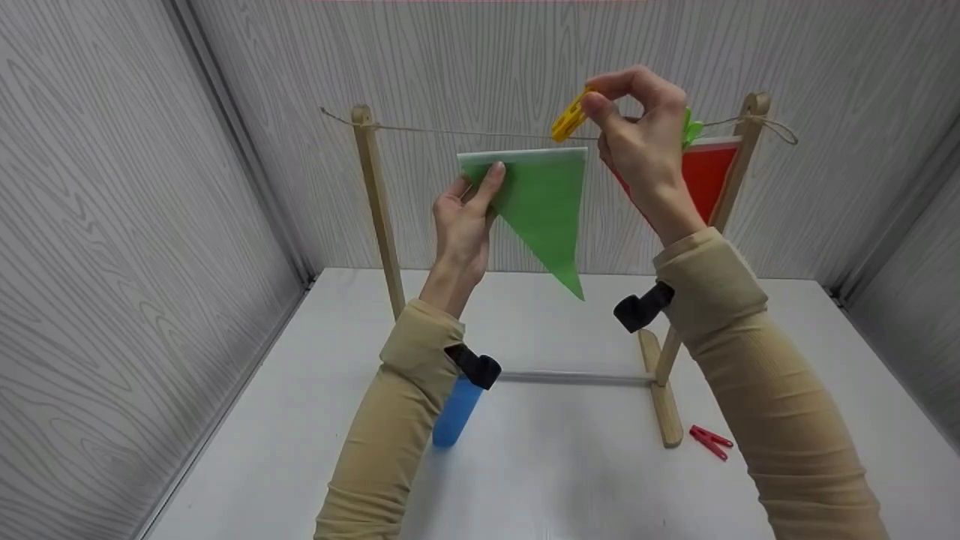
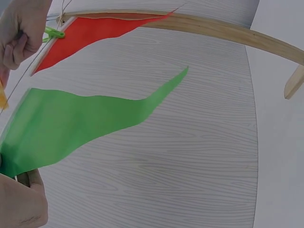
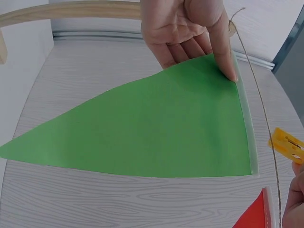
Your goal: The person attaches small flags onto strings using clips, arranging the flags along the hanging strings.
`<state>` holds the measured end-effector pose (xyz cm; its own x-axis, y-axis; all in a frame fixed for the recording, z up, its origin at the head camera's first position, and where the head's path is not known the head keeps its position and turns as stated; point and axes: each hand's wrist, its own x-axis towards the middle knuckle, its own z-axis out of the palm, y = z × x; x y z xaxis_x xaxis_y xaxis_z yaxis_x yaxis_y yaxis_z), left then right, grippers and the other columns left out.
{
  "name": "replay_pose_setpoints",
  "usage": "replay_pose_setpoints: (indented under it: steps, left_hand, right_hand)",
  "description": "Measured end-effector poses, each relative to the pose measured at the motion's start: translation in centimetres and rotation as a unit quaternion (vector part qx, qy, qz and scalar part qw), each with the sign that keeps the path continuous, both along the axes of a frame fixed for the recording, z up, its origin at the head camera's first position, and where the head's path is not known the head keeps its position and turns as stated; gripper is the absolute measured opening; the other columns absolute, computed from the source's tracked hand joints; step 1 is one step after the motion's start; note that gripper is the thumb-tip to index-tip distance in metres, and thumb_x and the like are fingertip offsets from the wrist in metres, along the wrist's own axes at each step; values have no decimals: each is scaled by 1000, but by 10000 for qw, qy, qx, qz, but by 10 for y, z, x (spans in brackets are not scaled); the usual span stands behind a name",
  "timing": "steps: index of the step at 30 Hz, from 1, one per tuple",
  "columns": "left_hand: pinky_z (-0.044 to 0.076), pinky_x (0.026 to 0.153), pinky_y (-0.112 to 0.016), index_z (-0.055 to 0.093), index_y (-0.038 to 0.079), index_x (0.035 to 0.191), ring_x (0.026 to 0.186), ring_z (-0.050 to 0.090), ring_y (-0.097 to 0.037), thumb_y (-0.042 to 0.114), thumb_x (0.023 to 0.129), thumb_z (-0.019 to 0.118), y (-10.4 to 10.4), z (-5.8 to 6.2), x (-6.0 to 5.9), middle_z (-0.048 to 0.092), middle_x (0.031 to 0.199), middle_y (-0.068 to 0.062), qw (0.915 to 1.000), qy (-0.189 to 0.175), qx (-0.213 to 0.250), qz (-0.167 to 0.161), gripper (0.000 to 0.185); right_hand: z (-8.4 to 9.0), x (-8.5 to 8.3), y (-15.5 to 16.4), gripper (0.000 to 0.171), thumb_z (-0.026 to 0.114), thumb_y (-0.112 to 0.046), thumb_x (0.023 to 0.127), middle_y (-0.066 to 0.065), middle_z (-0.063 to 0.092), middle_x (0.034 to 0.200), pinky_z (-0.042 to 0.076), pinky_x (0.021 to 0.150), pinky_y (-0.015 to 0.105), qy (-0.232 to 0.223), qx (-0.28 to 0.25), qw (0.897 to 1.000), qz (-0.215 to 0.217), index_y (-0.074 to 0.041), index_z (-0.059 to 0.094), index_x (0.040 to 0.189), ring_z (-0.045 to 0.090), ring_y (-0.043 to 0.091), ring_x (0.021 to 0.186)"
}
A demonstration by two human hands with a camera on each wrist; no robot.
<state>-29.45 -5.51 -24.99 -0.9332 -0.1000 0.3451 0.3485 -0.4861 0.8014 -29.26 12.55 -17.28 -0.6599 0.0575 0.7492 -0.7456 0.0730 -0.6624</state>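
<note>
My left hand [image 1: 465, 221] pinches a green triangular pennant [image 1: 544, 195] near the left end of its white top edge, thumb in front and fingers behind. The pennant's tip points down, and its top edge is just below a string [image 1: 450, 133]. Between thumb and fingertips, my right hand [image 1: 641, 124] holds a yellow clothespin [image 1: 570, 116] by one end. The clothespin's other end is right at the string, above the pennant's right corner. Behind the right hand a red pennant [image 1: 709, 176] hangs from the string, with a green clothespin [image 1: 691, 129] at its top edge.
Two wooden posts [image 1: 379, 210] carry the string, joined low down by a pale crossbar [image 1: 574, 377]. A red clothespin [image 1: 711, 442] lies on the white table [image 1: 555, 465] near the right foot. Partly behind the left forearm is a blue container [image 1: 456, 412]. Grey wood-patterned panels [image 1: 97, 247] surround the table.
</note>
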Motion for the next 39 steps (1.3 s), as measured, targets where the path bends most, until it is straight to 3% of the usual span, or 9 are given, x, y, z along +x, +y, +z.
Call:
replay_pose_setpoints:
  steps: [15, 20, 23, 30, 39]
  left_hand:
    - [52, 106, -29, 60, -6, 128, 121, 64, -24, 12, 100, 63, 3, 6, 0, 65, 125, -15, 9999, -37, -168, -10, 33]
    - [53, 106, -31, 61, -6, 126, 119, 64, -23, 12, 99, 64, 4, 8, 0, 66, 120, -12, 9998, -85, -182, 16, 32]
    - [53, 105, -31, 62, -5, 125, 114, 65, -20, 12, 99, 64, 5, 9, 1, 66, 115, -9, 9997, -113, -217, 50, 31]
    - [53, 105, -32, 64, -6, 123, 110, 64, -19, 12, 99, 63, 7, 11, 1, 63, 107, -5, 9994, -22, -321, 125, 29]
    - [51, 109, -35, 65, -4, 120, 111, 64, -18, 14, 99, 65, 8, 12, 2, 61, 104, -2, 9989, -120, -408, 180, 28]
  right_hand:
    - [0, -3, -4, 19, 71, -10, 93, -10, 62, 88, 36, 46, 14, -23, 664, 9949, -761, 6, 71, 103, 39, -1, 47]
    - [0, -1, -8, 14, 75, -12, 91, -11, 66, 89, 37, 51, 15, -92, 866, 9907, -1043, 0, 75, 98, 54, 3, 68]
    - [1, -1, -9, 15, 74, -12, 91, -9, 67, 90, 41, 54, 15, -148, 955, 9899, -1039, 1, 75, 99, 59, 4, 78]
    - [1, 0, -11, 14, 73, -9, 92, -2, 68, 89, 41, 49, 14, -134, 1014, 9906, -911, 3, 75, 97, 46, 0, 51]
    - [-2, 1, -11, 13, 72, -10, 93, 10, 71, 99, 47, 57, 11, -44, 1334, 9853, -1068, 0, 76, 100, 60, 4, 72]
